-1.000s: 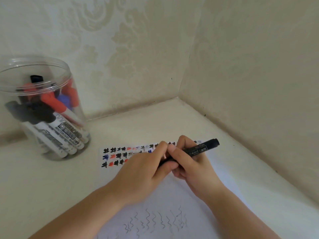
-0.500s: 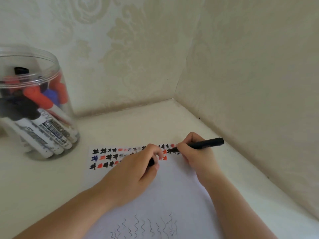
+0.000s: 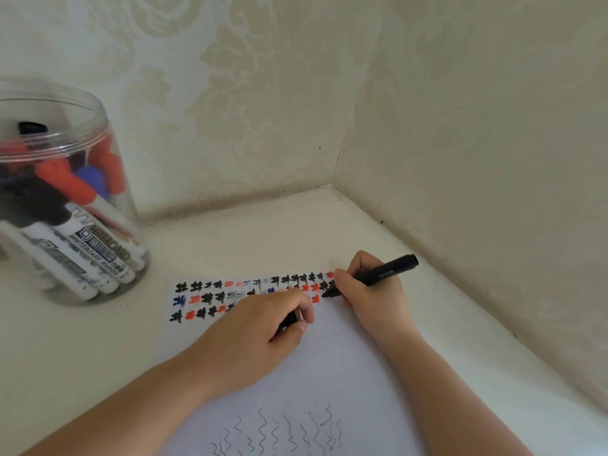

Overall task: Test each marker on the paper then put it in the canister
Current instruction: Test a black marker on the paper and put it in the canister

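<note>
The right hand (image 3: 371,291) pinches a slim black marker (image 3: 378,274) low on its barrel, the tip set down on the paper (image 3: 345,363) at the right end of the second row of marks (image 3: 250,294), right of centre in the frame. The left hand (image 3: 263,334), in the middle of the frame, rests on the sheet with its fingers curled round something small and dark, most likely the cap (image 3: 291,319), though little of it shows past the fingers. To do this stroke well I would keep the tip at a shallow slant, press lightly so the felt does not splay, and draw a short crossed mark just beside the last one and not over it; the left hand's weight should keep the loose sheet from sliding on the smooth bench (image 3: 82,357). The cap then wants pushing home firmly before the marker goes anywhere. The paper is thin, flat and matte white, with rows of black, red and blue marks across its top and faint wavy pencil-like lines at the bottom of the frame. The canister (image 3: 75,133), at the far left, well apart from both hands, is a clear plastic cylinder with a ribbed open rim, holding white-barrelled whiteboard markers (image 3: 98,255) with black, red and blue caps leaning together. The wall (image 3: 263,93) behind is cream wallpaper with a raised floral pattern.
</note>
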A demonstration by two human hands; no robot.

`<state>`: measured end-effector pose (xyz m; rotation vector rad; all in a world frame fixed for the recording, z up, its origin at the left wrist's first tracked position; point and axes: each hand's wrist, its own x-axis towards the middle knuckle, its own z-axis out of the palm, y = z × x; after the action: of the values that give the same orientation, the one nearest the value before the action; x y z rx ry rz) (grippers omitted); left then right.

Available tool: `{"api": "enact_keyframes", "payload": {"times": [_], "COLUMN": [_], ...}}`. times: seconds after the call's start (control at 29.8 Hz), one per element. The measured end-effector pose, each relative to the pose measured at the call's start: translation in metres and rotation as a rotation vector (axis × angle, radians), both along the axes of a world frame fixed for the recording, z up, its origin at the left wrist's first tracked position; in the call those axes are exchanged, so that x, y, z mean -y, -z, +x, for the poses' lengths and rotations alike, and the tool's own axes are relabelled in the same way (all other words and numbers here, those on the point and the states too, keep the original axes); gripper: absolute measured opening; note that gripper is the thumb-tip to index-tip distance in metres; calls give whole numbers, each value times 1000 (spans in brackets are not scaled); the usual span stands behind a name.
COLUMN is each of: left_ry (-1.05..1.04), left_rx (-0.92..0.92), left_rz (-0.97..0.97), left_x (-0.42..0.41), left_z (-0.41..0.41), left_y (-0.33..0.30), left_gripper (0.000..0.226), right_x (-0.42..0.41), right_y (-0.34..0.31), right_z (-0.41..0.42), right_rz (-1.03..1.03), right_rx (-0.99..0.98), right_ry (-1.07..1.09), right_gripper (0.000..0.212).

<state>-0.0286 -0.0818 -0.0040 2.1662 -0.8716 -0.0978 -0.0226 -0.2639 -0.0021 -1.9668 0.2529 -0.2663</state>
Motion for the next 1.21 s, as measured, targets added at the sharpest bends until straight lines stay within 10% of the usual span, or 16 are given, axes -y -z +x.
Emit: {"api": "enact_keyframes", "payload": {"times": [1.01,1.21], "left_ry": [14,-22], "left_rx": [-92,-41], "left_rz": [-31,-57], "left_x": [-2,-2], "left_z": [0,-4], "left_y": [4,-2], "left_gripper": [22,35], "right_x": [1,10], "right_y": [0,-8], "right_z": [-2,-7], "right_rz": [-24,394], "right_rx": [17,128], "right_ry": [-29,121], "right_gripper": [33,31]}}
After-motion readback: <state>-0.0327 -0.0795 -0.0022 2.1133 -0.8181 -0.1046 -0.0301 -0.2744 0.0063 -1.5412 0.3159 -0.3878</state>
